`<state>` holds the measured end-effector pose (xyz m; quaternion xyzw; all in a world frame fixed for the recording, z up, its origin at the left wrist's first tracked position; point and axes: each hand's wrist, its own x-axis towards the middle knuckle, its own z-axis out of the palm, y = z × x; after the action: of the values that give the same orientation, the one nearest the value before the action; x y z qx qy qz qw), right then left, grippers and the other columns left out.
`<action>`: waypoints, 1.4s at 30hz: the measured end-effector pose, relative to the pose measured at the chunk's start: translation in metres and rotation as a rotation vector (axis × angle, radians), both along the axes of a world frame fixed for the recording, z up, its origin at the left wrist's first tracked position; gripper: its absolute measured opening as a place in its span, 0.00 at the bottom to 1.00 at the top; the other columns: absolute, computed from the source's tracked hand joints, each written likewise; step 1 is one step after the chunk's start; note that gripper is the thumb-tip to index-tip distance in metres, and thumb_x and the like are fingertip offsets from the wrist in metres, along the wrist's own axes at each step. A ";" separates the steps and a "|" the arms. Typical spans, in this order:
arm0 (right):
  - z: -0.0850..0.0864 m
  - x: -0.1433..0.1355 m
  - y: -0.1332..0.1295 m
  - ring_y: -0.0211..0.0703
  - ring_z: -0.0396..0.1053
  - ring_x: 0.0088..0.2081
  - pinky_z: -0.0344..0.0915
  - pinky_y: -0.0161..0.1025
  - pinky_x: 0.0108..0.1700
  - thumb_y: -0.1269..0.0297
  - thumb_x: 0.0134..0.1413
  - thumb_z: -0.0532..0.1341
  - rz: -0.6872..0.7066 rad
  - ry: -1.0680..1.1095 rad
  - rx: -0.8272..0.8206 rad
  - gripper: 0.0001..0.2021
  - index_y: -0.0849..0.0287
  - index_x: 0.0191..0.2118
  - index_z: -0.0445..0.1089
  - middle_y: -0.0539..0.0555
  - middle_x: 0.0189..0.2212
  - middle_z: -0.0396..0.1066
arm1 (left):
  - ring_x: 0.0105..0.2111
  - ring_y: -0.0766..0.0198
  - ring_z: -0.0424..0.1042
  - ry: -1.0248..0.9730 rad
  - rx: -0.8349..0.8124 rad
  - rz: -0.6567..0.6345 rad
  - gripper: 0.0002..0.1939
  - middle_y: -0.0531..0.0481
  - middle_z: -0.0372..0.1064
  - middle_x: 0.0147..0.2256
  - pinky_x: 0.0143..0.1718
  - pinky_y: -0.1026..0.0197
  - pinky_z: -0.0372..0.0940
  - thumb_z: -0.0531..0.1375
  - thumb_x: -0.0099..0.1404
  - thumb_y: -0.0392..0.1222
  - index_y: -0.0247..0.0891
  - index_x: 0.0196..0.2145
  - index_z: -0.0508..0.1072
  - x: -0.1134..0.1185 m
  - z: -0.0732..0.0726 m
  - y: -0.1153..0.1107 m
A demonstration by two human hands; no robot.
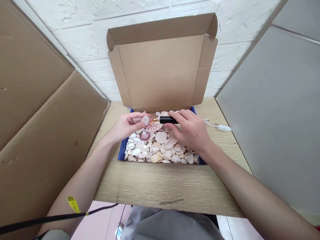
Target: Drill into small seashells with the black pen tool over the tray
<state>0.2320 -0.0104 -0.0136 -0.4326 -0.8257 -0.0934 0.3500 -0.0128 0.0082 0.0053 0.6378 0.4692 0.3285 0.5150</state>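
Observation:
My left hand (127,125) pinches a small whitish shell (145,120) between thumb and fingers, above the left part of the shell box. In my right hand (188,128) is a black mini electric drill (165,120), held level with its slim brass-coloured tip pointing left at the shell. A small gap seems to lie between tip and shell, though whether they touch is hard to tell. Below both hands lie many loose shells (156,158), white, cream and speckled, with a purple-pink shell (145,135) among them. They fill a blue-sided cardboard box (122,151).
The box's brown lid (160,71) stands raised against the white brick wall (67,40). A white cable with an inline switch (224,128) lies right on the wooden table (160,186). A cardboard panel (50,126) borders the left, a grey panel (277,110) the right. A black cable (50,219) crosses the lower left.

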 end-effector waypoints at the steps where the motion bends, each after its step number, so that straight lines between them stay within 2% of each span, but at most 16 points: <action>1: 0.000 0.000 0.000 0.46 0.67 0.36 0.63 0.41 0.38 0.57 0.63 0.57 0.002 0.003 -0.003 0.16 0.64 0.47 0.72 0.57 0.35 0.74 | 0.44 0.54 0.77 -0.003 0.000 0.001 0.27 0.41 0.78 0.45 0.46 0.57 0.71 0.69 0.56 0.54 0.36 0.49 0.77 0.000 0.000 0.000; 5: 0.000 0.000 0.001 0.47 0.66 0.37 0.63 0.43 0.39 0.59 0.63 0.57 -0.002 0.023 -0.023 0.14 0.62 0.46 0.72 0.58 0.36 0.73 | 0.43 0.53 0.78 0.002 -0.017 0.012 0.27 0.41 0.79 0.43 0.46 0.55 0.71 0.69 0.54 0.55 0.36 0.47 0.77 0.001 0.002 0.000; 10: 0.001 0.000 0.002 0.47 0.64 0.37 0.62 0.43 0.39 0.61 0.62 0.58 -0.008 0.051 0.034 0.11 0.61 0.45 0.73 0.57 0.35 0.72 | 0.43 0.52 0.78 0.003 -0.039 0.008 0.26 0.41 0.79 0.42 0.46 0.55 0.71 0.70 0.53 0.55 0.36 0.46 0.78 0.001 0.003 0.000; 17: 0.002 -0.001 0.001 0.47 0.64 0.36 0.63 0.44 0.39 0.60 0.62 0.58 -0.028 0.080 -0.013 0.12 0.59 0.44 0.74 0.57 0.34 0.72 | 0.44 0.51 0.78 -0.032 -0.061 0.028 0.26 0.42 0.80 0.37 0.48 0.54 0.71 0.70 0.52 0.55 0.36 0.43 0.78 0.002 0.004 0.000; 22: 0.000 0.000 0.002 0.46 0.64 0.35 0.64 0.43 0.39 0.59 0.61 0.59 -0.026 0.093 -0.003 0.13 0.62 0.44 0.74 0.57 0.33 0.73 | 0.43 0.52 0.78 -0.044 -0.050 0.033 0.26 0.40 0.79 0.41 0.48 0.54 0.70 0.70 0.52 0.55 0.35 0.44 0.78 0.002 0.004 -0.001; 26: -0.002 0.000 0.002 0.46 0.65 0.35 0.63 0.43 0.38 0.57 0.62 0.58 -0.040 0.090 -0.038 0.13 0.60 0.44 0.74 0.57 0.33 0.72 | 0.45 0.51 0.77 -0.035 -0.024 0.029 0.26 0.39 0.79 0.42 0.47 0.54 0.71 0.69 0.53 0.56 0.35 0.44 0.78 0.001 0.002 0.001; 32: 0.000 0.001 0.002 0.46 0.66 0.38 0.62 0.43 0.39 0.59 0.63 0.57 0.028 0.039 0.061 0.12 0.58 0.46 0.73 0.57 0.36 0.73 | 0.39 0.55 0.78 0.021 -0.029 -0.035 0.25 0.43 0.80 0.39 0.41 0.57 0.72 0.69 0.53 0.56 0.38 0.44 0.79 0.001 0.002 0.001; 36: 0.001 0.001 0.001 0.47 0.67 0.37 0.63 0.43 0.39 0.61 0.62 0.59 0.010 0.054 0.116 0.12 0.60 0.45 0.74 0.58 0.36 0.74 | 0.41 0.53 0.78 0.005 -0.045 -0.035 0.25 0.42 0.80 0.41 0.43 0.56 0.72 0.70 0.52 0.55 0.37 0.43 0.79 0.002 0.005 0.000; 39: 0.001 0.000 0.002 0.47 0.68 0.36 0.64 0.43 0.38 0.61 0.61 0.60 -0.028 0.069 0.090 0.12 0.62 0.43 0.74 0.58 0.35 0.74 | 0.43 0.52 0.78 0.003 -0.039 -0.014 0.26 0.41 0.79 0.42 0.44 0.55 0.72 0.71 0.51 0.55 0.36 0.43 0.79 0.002 0.005 0.000; 42: -0.002 -0.001 0.001 0.47 0.69 0.35 0.63 0.42 0.36 0.57 0.61 0.59 -0.064 0.052 -0.004 0.14 0.62 0.43 0.74 0.58 0.35 0.74 | 0.43 0.52 0.78 -0.002 -0.034 -0.021 0.26 0.40 0.79 0.41 0.44 0.56 0.71 0.70 0.52 0.56 0.35 0.44 0.79 0.000 0.002 0.001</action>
<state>0.2312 -0.0091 -0.0152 -0.4620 -0.8021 -0.0914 0.3673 -0.0124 0.0093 0.0076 0.6334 0.4674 0.3161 0.5295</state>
